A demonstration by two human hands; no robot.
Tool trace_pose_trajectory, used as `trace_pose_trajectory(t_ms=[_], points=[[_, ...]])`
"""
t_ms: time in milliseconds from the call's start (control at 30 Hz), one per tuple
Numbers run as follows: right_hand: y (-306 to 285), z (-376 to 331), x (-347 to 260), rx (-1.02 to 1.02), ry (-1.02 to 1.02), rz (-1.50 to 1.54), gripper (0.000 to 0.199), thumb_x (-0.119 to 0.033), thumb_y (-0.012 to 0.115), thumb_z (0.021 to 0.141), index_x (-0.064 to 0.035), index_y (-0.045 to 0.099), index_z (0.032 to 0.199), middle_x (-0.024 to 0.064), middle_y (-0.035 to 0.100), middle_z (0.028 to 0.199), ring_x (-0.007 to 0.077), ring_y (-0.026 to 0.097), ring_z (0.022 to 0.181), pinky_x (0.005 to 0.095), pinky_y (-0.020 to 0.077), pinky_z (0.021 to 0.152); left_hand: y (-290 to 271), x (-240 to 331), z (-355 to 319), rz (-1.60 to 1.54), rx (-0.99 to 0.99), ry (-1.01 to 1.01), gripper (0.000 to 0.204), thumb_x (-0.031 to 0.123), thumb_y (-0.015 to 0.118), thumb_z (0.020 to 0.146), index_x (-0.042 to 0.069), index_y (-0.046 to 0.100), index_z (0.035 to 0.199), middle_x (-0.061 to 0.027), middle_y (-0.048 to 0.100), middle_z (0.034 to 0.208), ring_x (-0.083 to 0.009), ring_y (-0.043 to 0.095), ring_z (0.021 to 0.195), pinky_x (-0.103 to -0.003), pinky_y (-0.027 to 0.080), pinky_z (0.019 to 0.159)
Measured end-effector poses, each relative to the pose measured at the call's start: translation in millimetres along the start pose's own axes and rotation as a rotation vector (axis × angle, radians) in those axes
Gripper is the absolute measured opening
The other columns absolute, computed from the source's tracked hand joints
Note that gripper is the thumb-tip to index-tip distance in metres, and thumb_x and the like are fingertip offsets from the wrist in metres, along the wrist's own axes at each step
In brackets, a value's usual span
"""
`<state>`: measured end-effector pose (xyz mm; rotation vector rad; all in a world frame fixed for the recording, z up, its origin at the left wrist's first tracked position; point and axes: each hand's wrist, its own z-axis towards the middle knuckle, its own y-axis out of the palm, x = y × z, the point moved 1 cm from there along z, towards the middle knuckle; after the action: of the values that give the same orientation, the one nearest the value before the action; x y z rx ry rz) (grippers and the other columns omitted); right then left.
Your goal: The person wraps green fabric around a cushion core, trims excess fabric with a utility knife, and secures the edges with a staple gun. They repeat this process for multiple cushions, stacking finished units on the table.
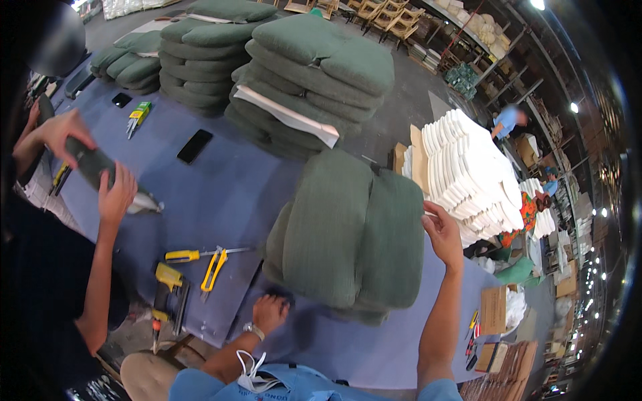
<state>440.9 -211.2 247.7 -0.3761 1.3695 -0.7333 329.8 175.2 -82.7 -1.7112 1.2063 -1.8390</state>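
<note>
A stack of dark green padded cushions (358,234) sits in front of me on the blue-covered table. My right hand (441,234) is at its right edge, thumb and fingers apart, fingertips against the fabric. Beside the stack's near left corner, low over the table, is my left hand (269,313). Its fingers are curled, with something dark at their tips that I cannot make out. Left of the stack lie a yellow-handled screwdriver (182,256), a yellow cutter (213,269) and a yellow-and-black staple gun (167,294).
At the left, a co-worker's hands (117,190) hold a dark green padded piece (93,167). Taller green cushion stacks (314,80) stand at the far side. A black phone (194,146) lies mid-table. White shaped pieces (468,174) are piled beyond the right edge, near an open carton (495,311).
</note>
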Motion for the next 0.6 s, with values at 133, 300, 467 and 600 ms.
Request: trace_pose_trajectory(t_ms=[133,300,467,600], points=[[47,120,-75,-0.062,-0.323,-0.262,0.038,-0.015,0.072,0.097,-0.0019,0.065,0.132,0.0158,0.071,0.12,0.0217,0.07,0.106,0.0337,0.0535,0.094,15,4,6,0.144,0.225,0.179,0.024,0.03,0.068,0.086,0.015,0.074,0.104,-0.0108,0.066,0.116,-0.0305,0.06,0.116,-0.047,0.043,0.103],[153,282,-136,0.078,-0.862,-0.395,0.048,-0.027,0.076,0.092,-0.003,0.064,0.132,0.0198,0.065,0.134,0.0389,0.062,0.123,0.0442,0.0497,0.104,16,3,2,0.174,0.064,0.183,0.026,0.031,0.068,0.086,0.016,0.075,0.107,-0.0083,0.065,0.118,-0.0281,0.059,0.119,-0.049,0.04,0.106],[271,399,-189,0.156,-0.895,-0.742,0.073,-0.047,0.071,0.094,-0.0029,0.049,0.148,0.0233,0.059,0.144,0.0422,0.056,0.131,0.048,0.0452,0.111,16,3,4,0.162,-0.04,0.106,0.029,0.033,0.066,0.088,0.015,0.075,0.108,-0.0092,0.065,0.124,-0.0268,0.057,0.124,-0.048,0.039,0.11],[284,458,-176,0.24,-0.856,-0.875,0.066,-0.037,0.074,0.094,-0.004,0.051,0.146,0.0217,0.063,0.138,0.0403,0.061,0.126,0.0496,0.0506,0.104,35,-5,7,0.109,-0.022,0.109,0.037,0.034,0.062,0.091,0.015,0.071,0.12,-0.0099,0.063,0.129,-0.0271,0.055,0.125,-0.047,0.039,0.111]])
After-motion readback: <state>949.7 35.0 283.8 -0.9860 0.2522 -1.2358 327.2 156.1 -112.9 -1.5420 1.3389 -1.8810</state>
